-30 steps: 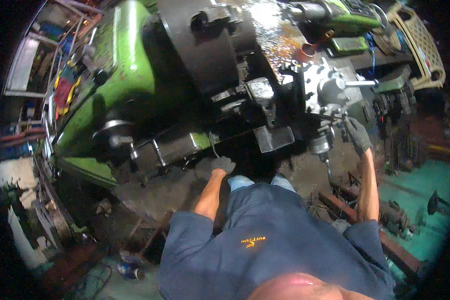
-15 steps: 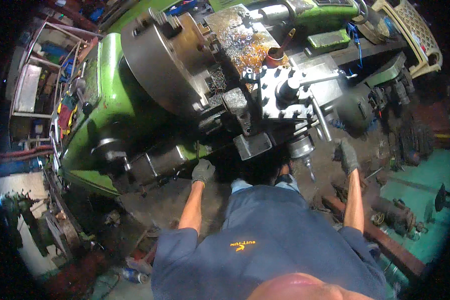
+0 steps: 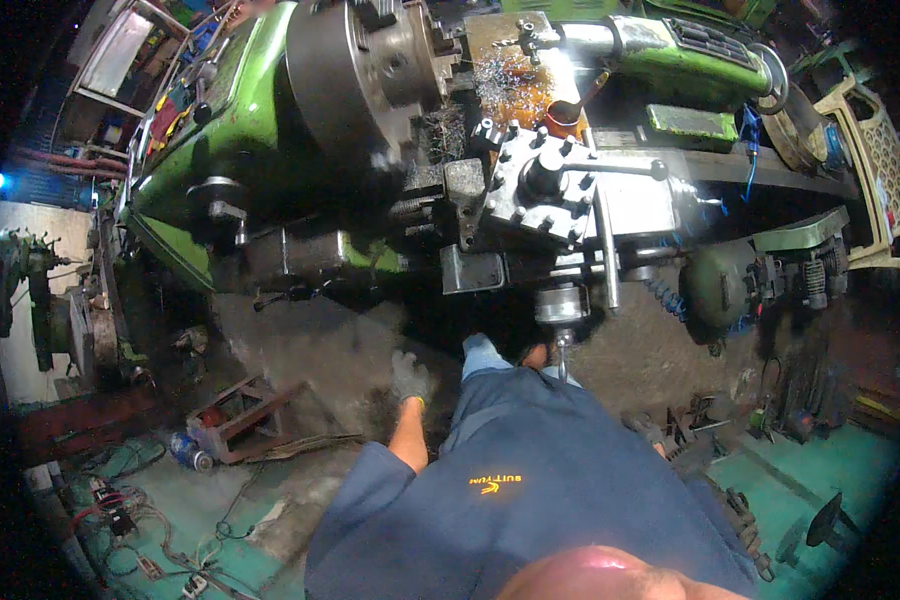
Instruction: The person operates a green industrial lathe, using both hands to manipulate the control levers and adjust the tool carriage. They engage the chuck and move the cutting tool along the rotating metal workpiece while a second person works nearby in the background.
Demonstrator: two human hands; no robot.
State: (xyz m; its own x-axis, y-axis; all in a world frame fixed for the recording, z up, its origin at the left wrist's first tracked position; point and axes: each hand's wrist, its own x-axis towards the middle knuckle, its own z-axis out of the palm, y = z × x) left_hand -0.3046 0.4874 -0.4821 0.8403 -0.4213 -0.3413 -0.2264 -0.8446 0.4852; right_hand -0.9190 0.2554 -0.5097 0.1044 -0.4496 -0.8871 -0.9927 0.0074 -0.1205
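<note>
My left hand (image 3: 408,376), in a grey glove, hangs in the air below the green lathe's front. It is empty, its fingers loosely apart. Only a little of my right hand (image 3: 646,432) shows past the edge of my shirt, so its fingers are hidden. Ahead of me stands the lathe's big round chuck (image 3: 335,85). Right of it is a square tool post (image 3: 540,190) with several bolts and a long lever handle (image 3: 607,250). A crank handwheel (image 3: 563,305) juts toward me below. Behind the tool post sits an orange cup (image 3: 563,118) with a brush in it.
Metal chips lie on a plate (image 3: 510,85) behind the cup. The green tailstock (image 3: 685,60) is at the far right, near a beige plastic chair (image 3: 875,160). On the left floor are a rusty metal frame (image 3: 255,415), a blue can (image 3: 190,452) and loose cables (image 3: 155,530).
My left hand has left the lever on the lathe's front and come down toward me. My right hand has drawn back beside my body. The view has turned and shifted.
</note>
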